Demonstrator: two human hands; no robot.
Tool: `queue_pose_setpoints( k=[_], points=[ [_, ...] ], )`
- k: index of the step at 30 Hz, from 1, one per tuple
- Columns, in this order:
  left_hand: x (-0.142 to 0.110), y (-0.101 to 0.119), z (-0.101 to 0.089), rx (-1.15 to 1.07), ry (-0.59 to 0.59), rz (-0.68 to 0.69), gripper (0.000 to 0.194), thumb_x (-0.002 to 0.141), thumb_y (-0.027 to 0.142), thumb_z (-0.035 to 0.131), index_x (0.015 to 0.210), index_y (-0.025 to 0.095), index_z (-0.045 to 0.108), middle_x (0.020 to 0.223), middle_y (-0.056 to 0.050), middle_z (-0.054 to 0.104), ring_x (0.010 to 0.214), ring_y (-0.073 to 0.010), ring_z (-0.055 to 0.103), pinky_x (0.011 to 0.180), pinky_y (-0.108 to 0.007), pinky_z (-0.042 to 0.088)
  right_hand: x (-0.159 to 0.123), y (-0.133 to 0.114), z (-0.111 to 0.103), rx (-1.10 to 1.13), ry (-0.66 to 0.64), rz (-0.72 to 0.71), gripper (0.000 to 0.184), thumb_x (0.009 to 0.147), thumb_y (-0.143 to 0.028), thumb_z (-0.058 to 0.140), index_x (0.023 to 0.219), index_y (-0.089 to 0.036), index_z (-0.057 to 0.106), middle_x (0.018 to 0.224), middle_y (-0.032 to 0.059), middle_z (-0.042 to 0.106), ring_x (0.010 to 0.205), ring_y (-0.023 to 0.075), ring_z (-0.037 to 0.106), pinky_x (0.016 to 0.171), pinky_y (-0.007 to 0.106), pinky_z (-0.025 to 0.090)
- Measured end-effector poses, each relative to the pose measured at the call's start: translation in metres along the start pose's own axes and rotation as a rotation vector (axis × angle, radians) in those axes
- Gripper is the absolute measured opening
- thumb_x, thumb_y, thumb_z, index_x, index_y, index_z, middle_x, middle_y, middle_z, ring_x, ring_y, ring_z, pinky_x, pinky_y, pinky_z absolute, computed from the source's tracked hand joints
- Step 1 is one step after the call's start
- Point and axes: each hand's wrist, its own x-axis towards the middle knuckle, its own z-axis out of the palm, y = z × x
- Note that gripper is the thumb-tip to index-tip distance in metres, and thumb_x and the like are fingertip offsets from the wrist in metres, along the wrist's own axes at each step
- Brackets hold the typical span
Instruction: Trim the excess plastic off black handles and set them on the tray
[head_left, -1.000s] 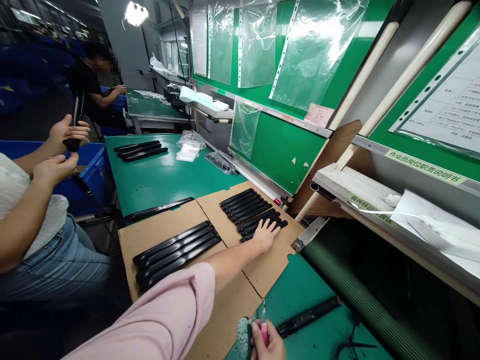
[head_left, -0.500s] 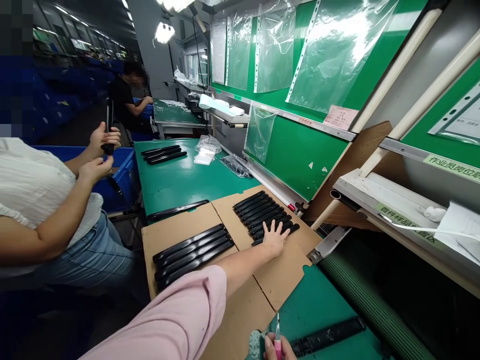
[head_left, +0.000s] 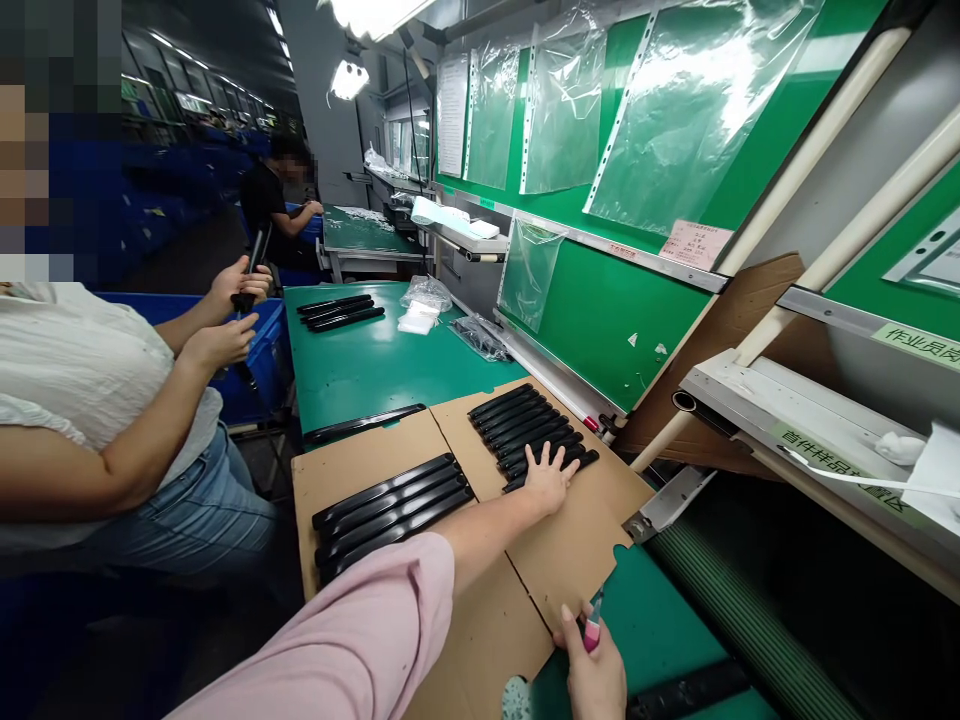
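My left hand (head_left: 550, 478) lies palm down with spread fingers over the near end of a row of black elongated parts (head_left: 517, 425) on the brown cardboard (head_left: 570, 545). Between my right hand's (head_left: 596, 665) thumb and fingers is a craft knife (head_left: 592, 633) with a pink handle and a pointed blade. That hand is at the cardboard's near right edge. Left of my left forearm, a second group of longer glossy black parts (head_left: 390, 510) rests on the cardboard, partly hidden by my pink sleeve. Another black part (head_left: 690, 690) lies on the green table near my right hand.
A co-worker in a white top (head_left: 82, 380) stands at the left, holding a black part. Farther along the green table (head_left: 360, 370) are more black parts (head_left: 341, 312) and plastic bags (head_left: 426, 294). A metal-edged shelf (head_left: 750, 400) juts in from the right.
My right hand has risen from the bottom edge to the cardboard's edge, the knife tilting with it. The left hand stays on the black parts. The view has shifted slightly.
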Motion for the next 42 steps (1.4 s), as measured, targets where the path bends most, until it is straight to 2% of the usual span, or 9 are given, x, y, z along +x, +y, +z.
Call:
queue_pose_setpoints(
  k=[3,8,16,21,25,29,34,38,42],
  points=[
    [0.003,-0.009,-0.003,-0.002,0.002,-0.013,0.058,0.095,0.031,0.035,0.151,0.038,0.022,0.161,-0.003,0.015,0.147,-0.0393,0.001,0.104,-0.077,-0.006,0.010,0.003,0.002,-0.108,-0.011,-0.040,0.076,0.066,-0.080,0.056,0.113,-0.021,0.064,0.081,0.0080,0.074,0.097,0.0345,0.068,0.072,0.035,0.054],
    [0.011,-0.023,-0.005,-0.004,0.004,-0.030,0.058,0.094,0.032,0.036,0.150,0.038,0.024,0.161,-0.003,0.016,0.146,-0.0403,0.002,0.103,-0.078,-0.004,0.010,0.003,0.000,-0.236,-0.041,-0.060,0.074,0.075,-0.077,0.048,0.123,-0.022,0.061,0.088,0.0075,0.075,0.093,0.0335,0.069,0.069,0.035,0.053],
    [0.001,-0.022,-0.024,0.008,0.089,0.010,0.056,0.092,0.028,0.040,0.147,0.033,0.036,0.159,-0.005,0.026,0.146,-0.0388,0.010,0.109,-0.072,-0.002,-0.007,-0.024,-0.009,-0.273,-0.120,-0.222,0.062,0.085,-0.066,0.041,0.124,-0.022,0.062,0.107,0.0085,0.072,0.092,0.0286,0.070,0.067,0.030,0.054],
    [-0.050,0.009,-0.039,-0.037,0.171,0.234,0.052,0.094,0.027,0.037,0.145,0.018,0.039,0.158,-0.014,0.024,0.145,-0.0368,0.016,0.113,-0.065,0.009,-0.036,-0.025,-0.021,-0.178,-0.088,-0.186,0.052,0.087,-0.056,0.045,0.120,-0.019,0.064,0.073,0.0027,0.072,0.077,0.0227,0.070,0.069,0.027,0.051],
    [-0.117,0.049,-0.030,-0.125,0.104,0.492,0.043,0.098,0.028,0.028,0.133,0.017,0.050,0.142,-0.012,0.049,0.124,-0.0225,0.049,0.106,-0.039,0.039,-0.070,-0.004,-0.044,-0.150,-0.001,-0.110,0.044,0.090,-0.057,0.039,0.100,-0.024,0.068,0.058,-0.0033,0.065,0.056,0.0175,0.064,0.058,0.024,0.046],
    [-0.168,0.108,-0.008,-0.221,-0.101,0.532,0.037,0.096,0.034,0.036,0.125,0.021,0.054,0.119,-0.009,0.061,0.112,-0.0231,0.056,0.097,-0.036,0.045,-0.091,0.030,-0.086,-0.261,0.195,0.037,0.047,0.092,-0.059,0.033,0.092,-0.023,0.063,0.066,0.0009,0.067,0.061,0.0204,0.063,0.059,0.027,0.043],
    [-0.164,0.176,0.004,-0.173,-0.222,0.428,0.038,0.081,0.032,0.062,0.113,0.013,0.057,0.116,-0.018,0.060,0.111,-0.0343,0.057,0.093,-0.046,0.046,-0.067,0.052,-0.139,-0.469,0.398,0.231,0.040,0.092,-0.054,0.038,0.104,-0.021,0.057,0.101,0.0126,0.069,0.085,0.0297,0.065,0.061,0.033,0.042],
    [-0.167,0.182,-0.013,-0.220,-0.318,0.359,0.027,0.083,0.023,0.055,0.107,0.012,0.056,0.107,-0.018,0.064,0.101,-0.0315,0.063,0.085,-0.042,0.049,-0.050,0.059,-0.156,-0.524,0.346,0.267,0.015,0.083,-0.036,0.056,0.082,-0.021,0.059,0.085,0.0124,0.069,0.077,0.0288,0.067,0.057,0.031,0.041],
    [-0.212,0.147,-0.021,-0.388,-0.455,0.324,0.028,0.095,0.031,0.032,0.105,0.015,0.053,0.089,-0.010,0.067,0.075,-0.0189,0.068,0.068,-0.029,0.052,-0.075,0.077,-0.162,-0.463,0.323,0.217,0.013,0.087,-0.032,0.049,0.080,-0.023,0.056,0.071,0.0077,0.067,0.063,0.0231,0.065,0.048,0.027,0.037]
  ],
)
